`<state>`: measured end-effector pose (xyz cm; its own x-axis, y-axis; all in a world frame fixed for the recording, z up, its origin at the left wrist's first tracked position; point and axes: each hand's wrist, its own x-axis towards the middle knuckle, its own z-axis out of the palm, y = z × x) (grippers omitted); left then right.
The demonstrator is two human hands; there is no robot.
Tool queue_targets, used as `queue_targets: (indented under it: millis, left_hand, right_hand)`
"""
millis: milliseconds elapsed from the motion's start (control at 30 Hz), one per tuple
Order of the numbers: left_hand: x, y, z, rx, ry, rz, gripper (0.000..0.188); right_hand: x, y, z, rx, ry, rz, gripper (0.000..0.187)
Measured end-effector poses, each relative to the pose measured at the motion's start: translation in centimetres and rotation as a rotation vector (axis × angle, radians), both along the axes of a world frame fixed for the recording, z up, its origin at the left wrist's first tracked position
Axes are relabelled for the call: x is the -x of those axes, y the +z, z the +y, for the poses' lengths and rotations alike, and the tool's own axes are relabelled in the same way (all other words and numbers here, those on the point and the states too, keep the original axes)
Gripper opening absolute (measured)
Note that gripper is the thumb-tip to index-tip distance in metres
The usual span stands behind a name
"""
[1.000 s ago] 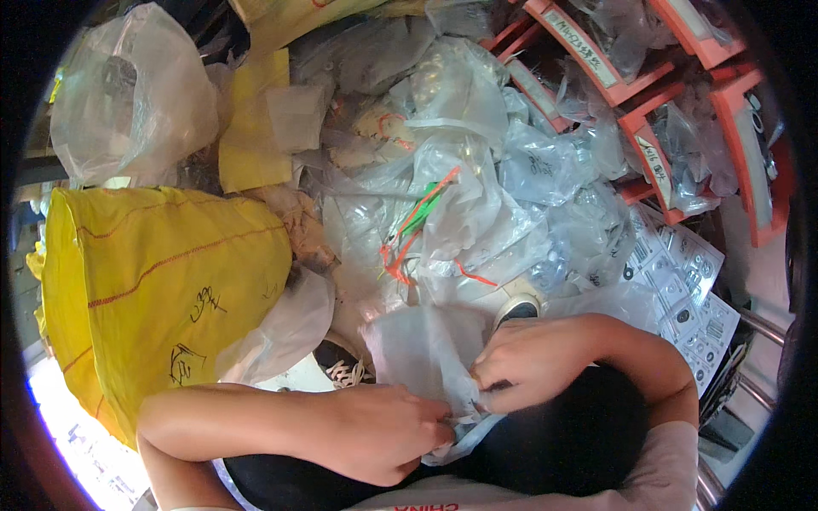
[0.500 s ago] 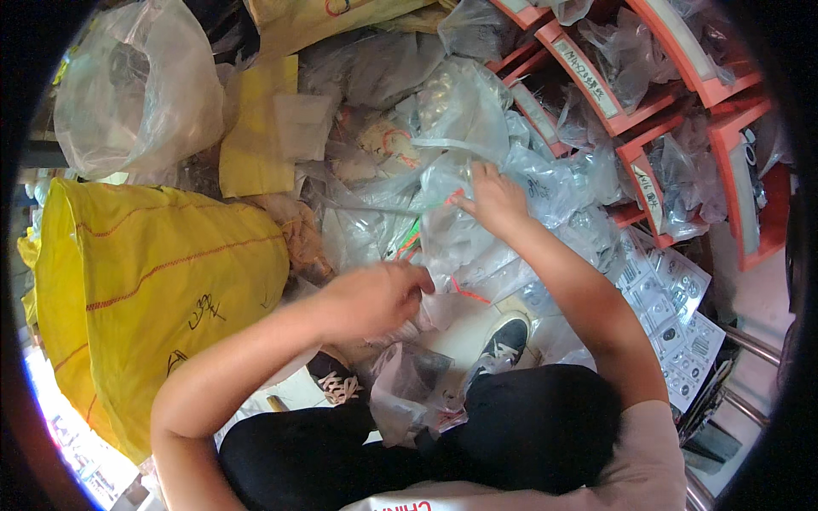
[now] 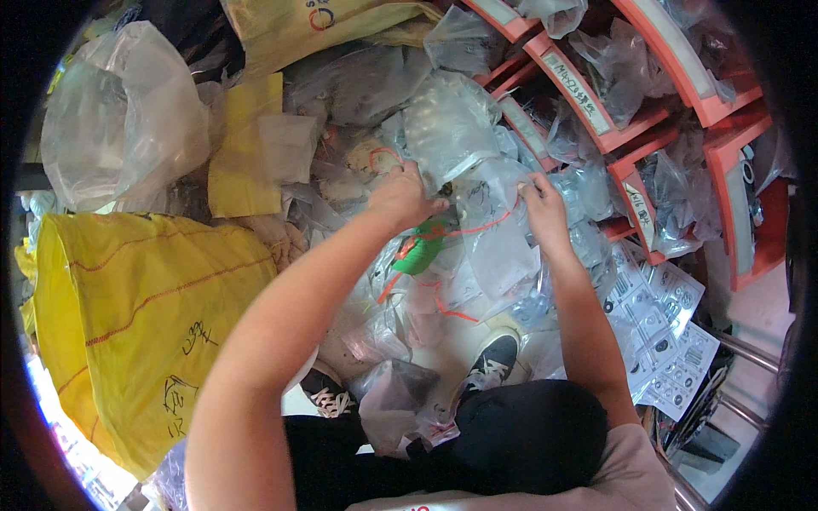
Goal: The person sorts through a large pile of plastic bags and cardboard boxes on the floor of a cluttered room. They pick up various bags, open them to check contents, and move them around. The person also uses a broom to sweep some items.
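Observation:
My right hand (image 3: 543, 211) pinches the upper edge of a clear plastic bag (image 3: 498, 255), where a red string (image 3: 481, 228) runs across to the left. My left hand (image 3: 404, 200) is over the pile of plastic bags, left of that bag; its thumb points right, apart from the fingers, and I make out nothing between them. Just below it lies a bright green object (image 3: 422, 249), partly covered by clear plastic, its kind unclear. Another red string (image 3: 447, 307) lies lower down. A full clear bag (image 3: 452, 119) of small pieces sits beyond my hands.
A large yellow sack (image 3: 153, 315) stands at the left, a big clear bag (image 3: 119, 119) behind it. Red bins (image 3: 588, 94) with bagged parts are stacked at the right, above printed sheets (image 3: 656, 319). My shoes (image 3: 494, 358) and a small clear bag (image 3: 396, 396) are near.
My left hand has moved forward over the pile. My right hand has shifted right and slightly nearer, drawing the bag's edge and red string along. The green object shows more now.

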<state>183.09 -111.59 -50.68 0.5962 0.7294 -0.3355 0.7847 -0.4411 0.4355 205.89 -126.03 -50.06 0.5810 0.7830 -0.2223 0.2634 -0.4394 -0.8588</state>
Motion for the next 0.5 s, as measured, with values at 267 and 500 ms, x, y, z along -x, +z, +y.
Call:
queue_targets:
  millis: [267, 500]
  left_hand:
    - [-2.0, -3.2, 1.6, 0.034, 0.111, 0.076, 0.037]
    - [-2.2, -2.4, 2.2, -0.015, 0.163, -0.133, 0.038]
  right_hand:
    - [8.4, -3.9, -3.1, 0.248, 0.109, -0.546, 0.054]
    - [1.1, -2.7, 0.9, 0.074, 0.003, 0.588, 0.035]
